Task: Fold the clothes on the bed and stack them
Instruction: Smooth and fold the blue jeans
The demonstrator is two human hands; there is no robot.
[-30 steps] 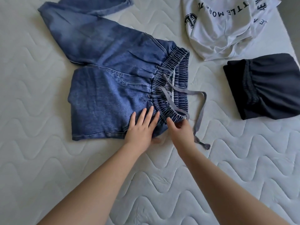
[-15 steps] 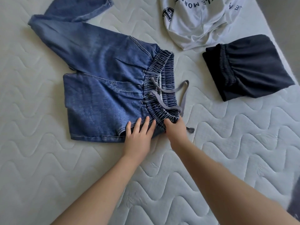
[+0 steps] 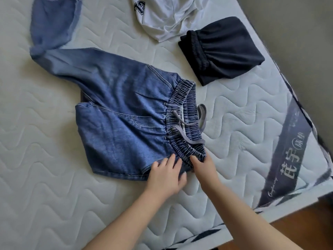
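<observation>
Blue denim trousers (image 3: 122, 112) lie on the quilted mattress (image 3: 45, 177), one leg folded back on itself, the other stretching up to the far left. Their elastic waistband with a grey drawstring (image 3: 189, 127) faces right. My left hand (image 3: 166, 175) lies flat with spread fingers on the near corner of the denim. My right hand (image 3: 203, 166) pinches the near end of the waistband. A folded black garment (image 3: 221, 49) sits at the upper right. A white printed shirt (image 3: 167, 15) lies unfolded at the top.
The mattress's right edge, with a dark printed border band (image 3: 292, 150), runs diagonally down the right side. Beyond it are a grey floor strip (image 3: 297, 24) and brown wood flooring (image 3: 306, 228) at the lower right.
The view has swung left and down, so the mattress edge now shows. The drawstring's loop has been drawn in closer to the waistband. Both hands stay at the near waistband corner.
</observation>
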